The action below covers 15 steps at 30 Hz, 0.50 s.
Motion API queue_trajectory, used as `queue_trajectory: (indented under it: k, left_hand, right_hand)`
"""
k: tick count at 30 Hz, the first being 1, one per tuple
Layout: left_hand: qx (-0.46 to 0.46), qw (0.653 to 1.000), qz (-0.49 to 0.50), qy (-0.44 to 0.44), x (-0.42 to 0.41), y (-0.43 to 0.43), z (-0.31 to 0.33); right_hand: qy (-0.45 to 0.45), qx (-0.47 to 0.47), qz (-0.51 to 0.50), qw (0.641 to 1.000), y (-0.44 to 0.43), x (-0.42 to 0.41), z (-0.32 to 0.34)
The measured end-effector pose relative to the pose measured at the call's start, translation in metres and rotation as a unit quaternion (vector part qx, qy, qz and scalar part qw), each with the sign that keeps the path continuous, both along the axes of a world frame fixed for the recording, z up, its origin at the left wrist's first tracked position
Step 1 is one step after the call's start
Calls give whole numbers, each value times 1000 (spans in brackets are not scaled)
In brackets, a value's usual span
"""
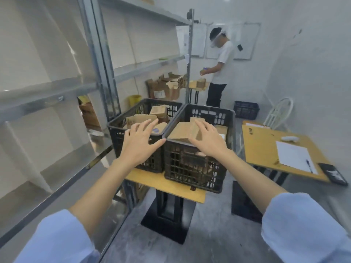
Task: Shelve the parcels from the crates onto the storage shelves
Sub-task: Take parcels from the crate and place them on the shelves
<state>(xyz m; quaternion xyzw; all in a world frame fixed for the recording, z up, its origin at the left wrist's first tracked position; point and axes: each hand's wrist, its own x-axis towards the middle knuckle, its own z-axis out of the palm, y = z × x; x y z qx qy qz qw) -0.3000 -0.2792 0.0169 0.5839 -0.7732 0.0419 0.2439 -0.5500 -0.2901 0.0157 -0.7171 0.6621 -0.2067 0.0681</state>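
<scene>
Hovering above two black crates (197, 168), left hand (139, 144) and right hand (208, 141) spread open, gripping nothing.

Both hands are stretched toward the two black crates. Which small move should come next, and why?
Probably close the right hand on the flat cardboard parcel lying on top in the right crate, and bring the left hand across to its near edge. Both hands are open and hold nothing, and this parcel is uppermost, right under the right hand's fingers.

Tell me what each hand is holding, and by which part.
Left hand: nothing, spread open. Right hand lies on the top parcel in the right crate, fingers over its upper edge; a grip cannot be told.
</scene>
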Motion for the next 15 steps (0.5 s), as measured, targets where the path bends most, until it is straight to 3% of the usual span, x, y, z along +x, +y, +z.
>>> queue_trajectory:
  k: [6,15]
  left_hand:
    - [36,997,-66,4,-43,-104,-42]
    - [143,979,-136,39,-69,-226,-99]
  right_hand:
    - [-48,39,-56,997,-83,-46,-43]
    - [-100,118,-60,986,-185,-47,-111]
